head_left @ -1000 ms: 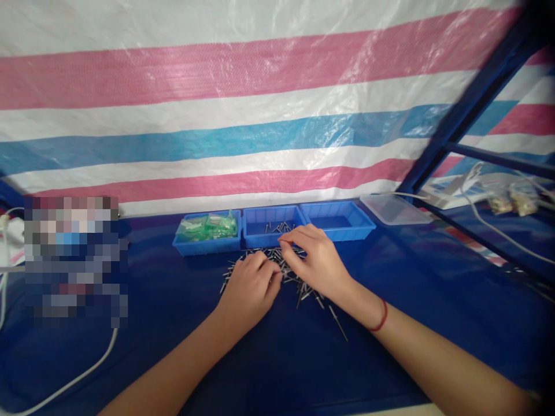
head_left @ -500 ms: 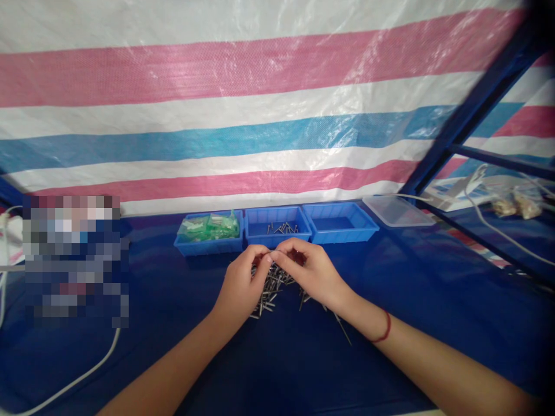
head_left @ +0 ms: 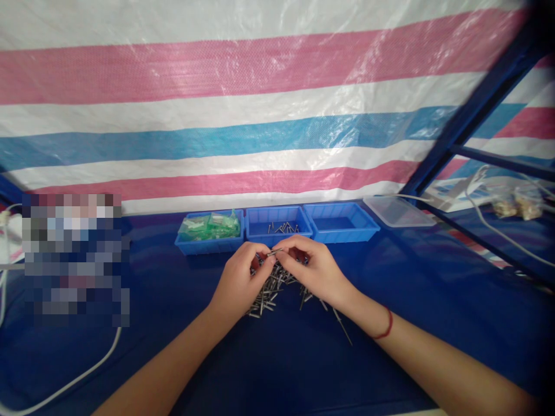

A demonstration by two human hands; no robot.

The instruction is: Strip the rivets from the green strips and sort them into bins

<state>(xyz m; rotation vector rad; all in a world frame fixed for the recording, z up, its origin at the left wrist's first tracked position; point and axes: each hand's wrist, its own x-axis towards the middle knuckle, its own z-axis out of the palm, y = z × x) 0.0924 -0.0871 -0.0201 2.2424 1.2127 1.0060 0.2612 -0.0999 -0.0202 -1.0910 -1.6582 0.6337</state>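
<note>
Over a heap of loose metal pins (head_left: 269, 290), my left hand (head_left: 243, 277) and my right hand (head_left: 314, 268) meet fingertip to fingertip. Pinched between them is a thin metal pin (head_left: 274, 252), which looks like a blind rivet and lies roughly level. Thumb and index finger of each hand are closed on it. Part of the heap is hidden beneath my hands. Just beyond my fingers, the middle blue bin (head_left: 255, 234) holds several short metal pins (head_left: 286, 227).
Left of the middle bin, another blue bin (head_left: 208, 247) contains green-marked plastic packets (head_left: 212, 225). To its right is a third blue bin (head_left: 347, 234), beside a clear plastic lid (head_left: 396, 211). A white cable (head_left: 104, 361) curves over the blue table (head_left: 277, 370) at left.
The pin shows more plainly between my fingertips now. My hands have shifted only slightly, and the bins and heap look the same.
</note>
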